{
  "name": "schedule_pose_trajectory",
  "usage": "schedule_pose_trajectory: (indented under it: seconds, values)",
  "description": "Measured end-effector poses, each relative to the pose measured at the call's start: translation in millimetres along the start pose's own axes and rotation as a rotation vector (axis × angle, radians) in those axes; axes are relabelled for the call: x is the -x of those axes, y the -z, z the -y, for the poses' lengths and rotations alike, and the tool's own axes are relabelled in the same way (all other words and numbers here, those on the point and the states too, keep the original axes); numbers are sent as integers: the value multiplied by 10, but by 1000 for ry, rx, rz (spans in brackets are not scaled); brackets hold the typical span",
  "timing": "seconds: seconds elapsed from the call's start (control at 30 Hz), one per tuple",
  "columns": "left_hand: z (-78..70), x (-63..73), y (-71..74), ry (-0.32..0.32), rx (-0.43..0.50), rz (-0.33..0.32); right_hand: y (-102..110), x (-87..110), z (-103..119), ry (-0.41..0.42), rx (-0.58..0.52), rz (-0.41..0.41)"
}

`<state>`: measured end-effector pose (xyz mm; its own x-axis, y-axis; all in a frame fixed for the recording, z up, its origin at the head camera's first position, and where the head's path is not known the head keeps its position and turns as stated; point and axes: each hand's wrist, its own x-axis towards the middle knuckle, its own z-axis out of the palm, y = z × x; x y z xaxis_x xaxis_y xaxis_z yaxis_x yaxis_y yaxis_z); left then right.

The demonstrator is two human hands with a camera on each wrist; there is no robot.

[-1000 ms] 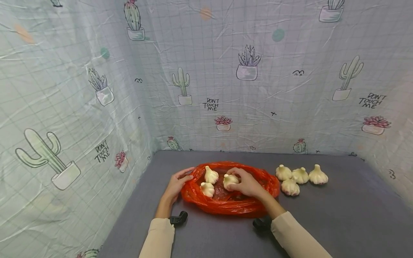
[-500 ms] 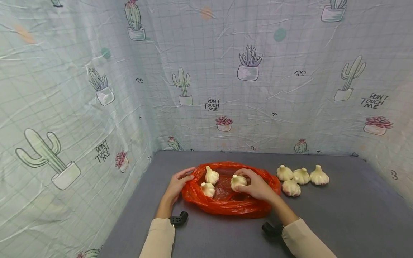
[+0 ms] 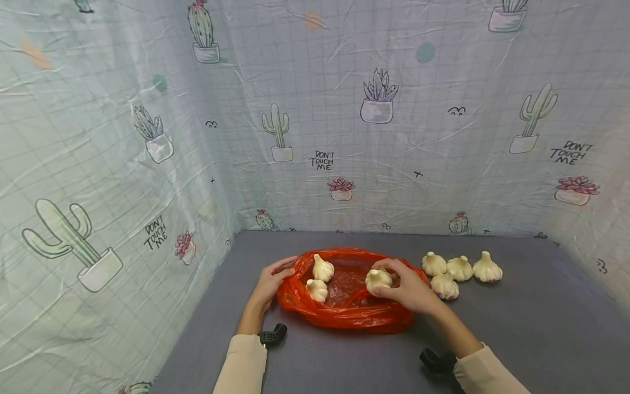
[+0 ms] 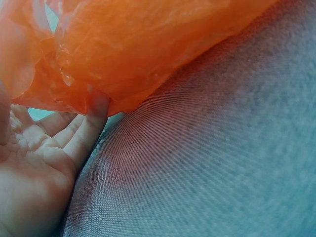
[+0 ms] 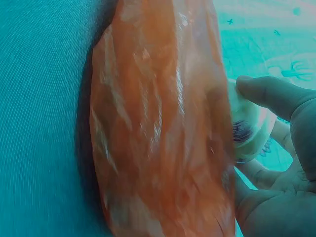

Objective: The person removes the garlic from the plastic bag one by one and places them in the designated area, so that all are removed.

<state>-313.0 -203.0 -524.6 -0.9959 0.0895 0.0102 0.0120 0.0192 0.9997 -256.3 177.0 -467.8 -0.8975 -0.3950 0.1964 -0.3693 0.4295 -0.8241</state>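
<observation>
In the head view my right hand [image 3: 406, 287] holds a pale garlic bulb [image 3: 378, 280] between thumb and fingers, over the right part of an open red plastic bag [image 3: 339, 316]. The right wrist view shows the same garlic bulb [image 5: 247, 123] gripped just past the bag's wall [image 5: 158, 123], which hides part of it. My left hand [image 3: 268, 282] holds the bag's left side, thumb at the rim. From the left wrist, its fingers [image 4: 81, 136] meet the orange-looking plastic. Two more garlic bulbs, one upper [image 3: 322, 268] and one lower [image 3: 317, 290], sit at the bag's left.
Several garlic bulbs [image 3: 459, 268] lie in a group on the grey tabletop [image 3: 531, 328], right of the bag. A patterned cloth [image 3: 315, 126] with cactus prints hangs behind and along both sides. Black devices sit at the left wrist [image 3: 273, 335] and right wrist [image 3: 437, 361].
My right hand has moved rightward with the garlic bulb, from the middle of the bag toward its right side. The left hand and the two bulbs at the left stay put.
</observation>
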Motion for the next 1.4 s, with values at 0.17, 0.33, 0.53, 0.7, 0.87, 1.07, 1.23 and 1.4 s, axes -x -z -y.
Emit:
schedule_pose_trajectory:
  seconds: [0.17,0.33,0.53,0.7,0.87,1.07,1.23,1.4]
  values:
    - [-3,-4,10,3,-4,-14,103,87,3,16,16,-28]
    - [2,-6,14,6,-10,-12,212,170,11,9,-3,-39]
    - [18,-17,15,-3,-9,-14,375,260,3,-7,-7,-46]
    - [24,-22,0,2,-5,-8,500,328,-29,-10,-25,-67]
    - [26,-23,-10,1,-13,-9,624,397,-48,-30,-24,-93]
    - [28,-27,3,4,1,1,757,444,-51,-66,-34,-96]
    - [23,-23,1,-5,3,1,862,485,-48,-77,4,-136]
    - [25,-27,2,-12,6,4,992,515,-77,-95,65,-164]
